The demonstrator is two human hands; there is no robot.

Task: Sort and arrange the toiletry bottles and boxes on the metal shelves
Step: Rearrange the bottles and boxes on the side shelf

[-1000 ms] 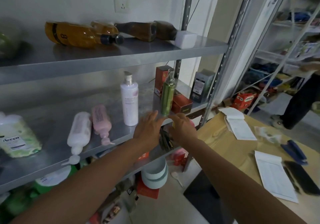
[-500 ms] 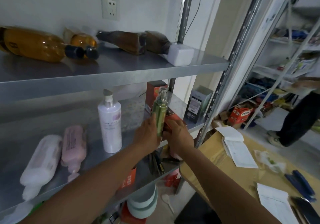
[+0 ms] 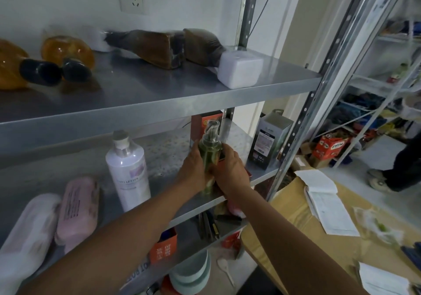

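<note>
A green pump bottle stands upright on the middle metal shelf. My left hand wraps its left side and my right hand wraps its right side. A red box lies flat under my right hand, and another red box stands behind the bottle. A white pump bottle stands upright to the left. A pink bottle and a white bottle lie on their sides at the shelf's left end.
A grey-green box stands at the shelf's right end. On the upper shelf lie amber bottles, brown bottles and a white cube cap. A cardboard-covered table with papers is at right. A person stands far right.
Both hands rose from the shelf's front edge and closed around the green pump bottle. The camera moved closer to the shelves.
</note>
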